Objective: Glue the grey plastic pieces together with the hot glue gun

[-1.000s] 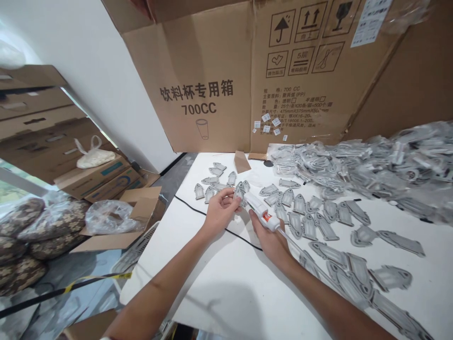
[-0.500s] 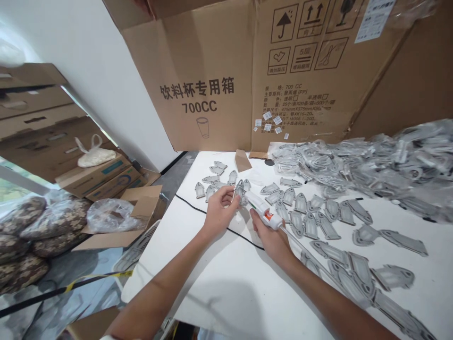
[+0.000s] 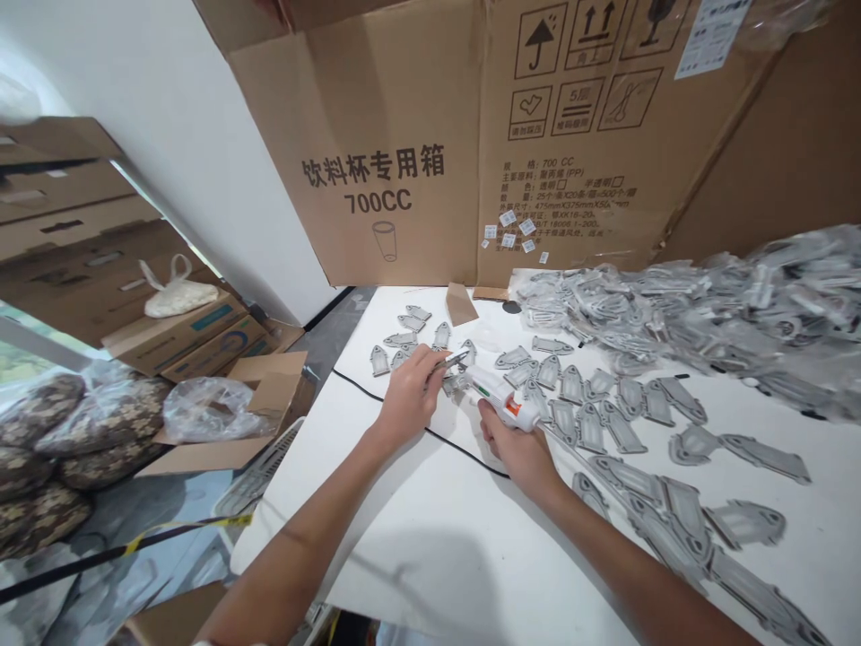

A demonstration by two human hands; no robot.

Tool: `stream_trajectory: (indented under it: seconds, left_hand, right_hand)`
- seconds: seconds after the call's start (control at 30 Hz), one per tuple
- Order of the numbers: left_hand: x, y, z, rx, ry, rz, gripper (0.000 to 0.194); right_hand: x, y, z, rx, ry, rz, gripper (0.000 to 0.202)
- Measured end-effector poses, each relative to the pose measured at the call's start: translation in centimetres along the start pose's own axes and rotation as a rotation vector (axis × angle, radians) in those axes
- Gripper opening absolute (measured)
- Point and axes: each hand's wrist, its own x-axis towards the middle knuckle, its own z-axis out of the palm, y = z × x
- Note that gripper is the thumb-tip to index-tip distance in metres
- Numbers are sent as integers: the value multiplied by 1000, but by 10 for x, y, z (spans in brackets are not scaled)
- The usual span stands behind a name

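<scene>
Two bare hands work over the white table (image 3: 417,556) in my head view, and I read the clock from the white glue gun (image 3: 494,390) as the hub. My right hand (image 3: 517,450), at about five o'clock, has its fingers wrapped around the gun's grip, just under an orange part (image 3: 512,406); a white cord trails from the gun's rear toward four o'clock. My left hand (image 3: 407,395), at nine o'clock, pinches one gray shield-shaped piece (image 3: 457,358) between thumb and fingers, tilted nearly edge-on to me. That piece sits at ten o'clock, right by the nozzle; I cannot tell from here whether nozzle and piece touch.

A small cluster of loose gray pieces (image 3: 380,361) lies at ten o'clock, beyond my left fingers. A larger spread of matching pieces (image 3: 592,429) runs from two o'clock round to four, some overlapping. Between two and three o'clock I have a heap of plastic-wrapped gray parts (image 3: 740,309). A brown cardboard scrap (image 3: 461,305) rests at eleven, and a black cable (image 3: 461,449) crosses the tabletop at seven, reaching toward my right hand.

At twelve o'clock stands a large carton (image 3: 404,99) printed "700CC". Out at nine, off the table, an open cardboard box (image 3: 279,390) holds crumpled clear plastic (image 3: 212,408).
</scene>
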Motion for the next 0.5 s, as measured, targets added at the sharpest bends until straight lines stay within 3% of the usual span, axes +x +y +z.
stream_trajectory:
  seconds: [0.2, 0.33, 0.5]
  left_hand:
    - [2, 5, 1, -133, 60, -174, 23]
    - [6, 10, 3, -360, 152, -439, 20]
    - [9, 11, 0, -617, 283, -733, 33]
  right_hand:
    - [2, 0, 2, -10, 12, -58, 53]
    - [-2, -5, 0, 33, 9, -64, 54]
    - [-3, -8, -1, 33, 29, -51, 54]
